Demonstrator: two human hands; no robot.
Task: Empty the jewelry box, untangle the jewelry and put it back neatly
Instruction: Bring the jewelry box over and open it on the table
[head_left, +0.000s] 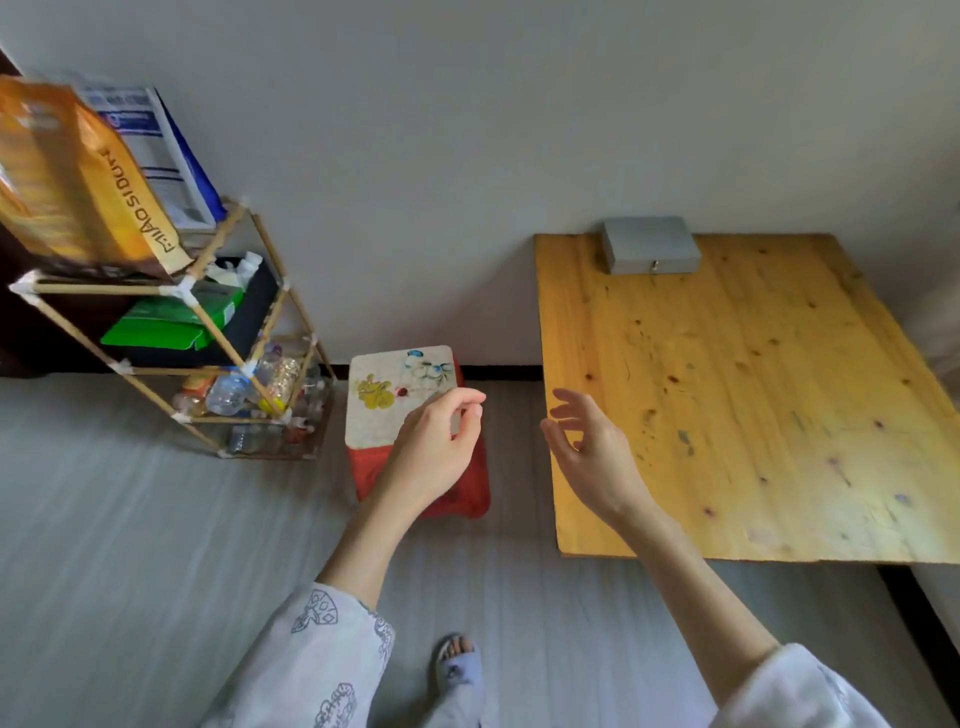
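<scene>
Grey jewelry box (651, 245) sits closed, well beyond both empty hands.

Closed grey jewelry box (651, 244) sits at the wooden table's (737, 395) far edge — both hands (434, 447) (592, 447) hover empty.
</scene>
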